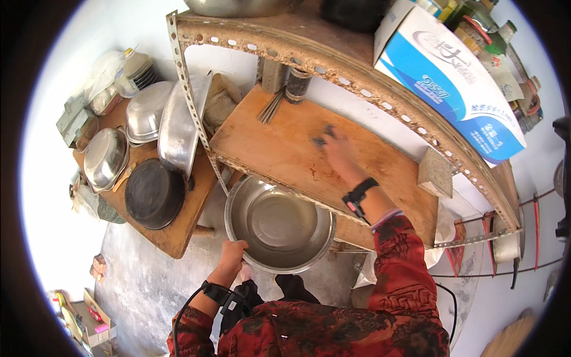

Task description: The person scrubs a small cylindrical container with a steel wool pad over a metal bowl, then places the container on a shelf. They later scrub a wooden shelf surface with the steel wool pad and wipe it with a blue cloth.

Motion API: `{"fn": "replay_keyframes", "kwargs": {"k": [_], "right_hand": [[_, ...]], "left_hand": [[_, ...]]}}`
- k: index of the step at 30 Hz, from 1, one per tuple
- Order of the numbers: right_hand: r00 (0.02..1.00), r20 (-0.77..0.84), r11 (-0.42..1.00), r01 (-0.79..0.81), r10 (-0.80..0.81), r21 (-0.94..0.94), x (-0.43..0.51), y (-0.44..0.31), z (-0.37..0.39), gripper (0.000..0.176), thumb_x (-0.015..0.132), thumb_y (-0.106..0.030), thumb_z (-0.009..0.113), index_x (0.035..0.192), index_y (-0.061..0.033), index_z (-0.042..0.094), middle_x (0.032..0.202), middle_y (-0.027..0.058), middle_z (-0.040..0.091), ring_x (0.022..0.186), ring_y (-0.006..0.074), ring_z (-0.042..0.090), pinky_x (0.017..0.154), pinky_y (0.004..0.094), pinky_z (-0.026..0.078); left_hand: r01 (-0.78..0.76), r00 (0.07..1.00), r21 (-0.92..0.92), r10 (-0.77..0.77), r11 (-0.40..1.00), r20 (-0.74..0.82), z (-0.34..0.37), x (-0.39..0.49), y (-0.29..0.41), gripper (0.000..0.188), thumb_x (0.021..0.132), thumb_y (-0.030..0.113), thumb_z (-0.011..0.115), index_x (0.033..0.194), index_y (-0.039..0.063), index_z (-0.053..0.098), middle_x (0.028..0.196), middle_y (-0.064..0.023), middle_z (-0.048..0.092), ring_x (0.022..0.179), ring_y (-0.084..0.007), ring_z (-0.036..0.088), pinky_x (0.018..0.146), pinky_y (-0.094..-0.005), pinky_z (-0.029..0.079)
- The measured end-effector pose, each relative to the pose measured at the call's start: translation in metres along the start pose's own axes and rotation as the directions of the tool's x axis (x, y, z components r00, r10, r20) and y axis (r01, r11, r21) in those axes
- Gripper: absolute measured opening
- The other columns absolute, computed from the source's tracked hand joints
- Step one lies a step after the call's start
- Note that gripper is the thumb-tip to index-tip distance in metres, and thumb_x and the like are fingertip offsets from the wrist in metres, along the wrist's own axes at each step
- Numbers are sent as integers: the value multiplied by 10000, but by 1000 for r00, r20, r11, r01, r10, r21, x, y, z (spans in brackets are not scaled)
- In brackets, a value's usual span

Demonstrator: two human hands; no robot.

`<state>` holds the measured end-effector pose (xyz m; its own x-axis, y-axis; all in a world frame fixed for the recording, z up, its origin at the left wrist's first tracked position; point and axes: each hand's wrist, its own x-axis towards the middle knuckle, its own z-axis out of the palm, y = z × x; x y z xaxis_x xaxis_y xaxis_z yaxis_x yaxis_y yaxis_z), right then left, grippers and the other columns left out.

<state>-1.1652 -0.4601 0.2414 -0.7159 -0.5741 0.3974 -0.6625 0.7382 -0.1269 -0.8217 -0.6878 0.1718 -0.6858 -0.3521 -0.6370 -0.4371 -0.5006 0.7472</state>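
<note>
My left hand [233,254] grips the near rim of a large metal basin [281,223], which holds some cloudy liquid and sits low, partly beneath the edge of a shelf. My right hand [337,149] is over the wooden shelf board [285,138], its fingers closed around a small dark cloth or scrubber [322,139], blurred. Reddish-brown stains mark the board close to that hand. Towards the back of the same board stand a dark cylindrical can [298,85] and a bundle of thin metal rods [271,107].
Perforated metal edging [366,93] of an upper shelf crosses above my right hand; a blue and white cardboard box [450,85] stands on it. At the board's right end is a concrete block [435,173]. Metal basins and a black pan [155,194] lie on a wooden table [178,241] at left.
</note>
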Motion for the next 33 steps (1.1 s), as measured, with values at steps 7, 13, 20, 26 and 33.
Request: {"fn": "replay_keyframes", "kwargs": {"k": [7, 13, 20, 26, 33], "right_hand": [[719, 10, 650, -622, 695, -436, -131, 108, -69, 295, 851, -153, 555, 1129, -85, 625, 1262, 129, 516, 1176, 376, 466, 950, 472, 421], [974, -169, 968, 112, -151, -223, -68, -31, -24, 290, 750, -97, 548, 1024, -120, 643, 1016, 98, 603, 1074, 304, 513, 865, 464, 440], [992, -123, 994, 27, -15, 102, -93, -119, -29, 350, 787, -64, 600, 1132, -35, 553, 1282, 218, 470, 1199, 378, 469, 924, 460, 473], [864, -72, 740, -467, 498, -485, -206, -7, -105, 276, 783, -159, 582, 1041, -98, 660, 1138, 52, 581, 1201, 289, 441, 1001, 458, 351], [975, -92, 872, -221, 201, -437, -129, -127, -31, 298, 779, -120, 575, 1066, -78, 646, 1198, 121, 572, 1219, 347, 447, 1066, 468, 322]], "left_hand": [[49, 999, -41, -49, 998, 11, -25, 7, 3, 83, 721, -6, 572, 788, -35, 610, 713, -99, 602, 593, -246, 612, 495, -366, 489], [77, 997, -19, -78, 997, -14, -41, 21, 3, 19, 712, 5, 586, 698, -8, 587, 647, -80, 557, 539, -225, 560, 422, -342, 401], [59, 998, -37, -58, 998, 31, -57, 21, 11, 45, 710, 21, 581, 747, -2, 589, 663, -70, 553, 537, -206, 555, 416, -319, 385], [49, 998, -43, -47, 998, 39, -76, 22, 10, 68, 708, 11, 575, 774, 4, 592, 686, -70, 572, 547, -212, 572, 433, -321, 432], [90, 995, 21, -91, 996, 30, -79, 31, 9, 72, 716, 14, 575, 785, 2, 590, 691, -78, 575, 558, -228, 581, 434, -338, 439]]}}
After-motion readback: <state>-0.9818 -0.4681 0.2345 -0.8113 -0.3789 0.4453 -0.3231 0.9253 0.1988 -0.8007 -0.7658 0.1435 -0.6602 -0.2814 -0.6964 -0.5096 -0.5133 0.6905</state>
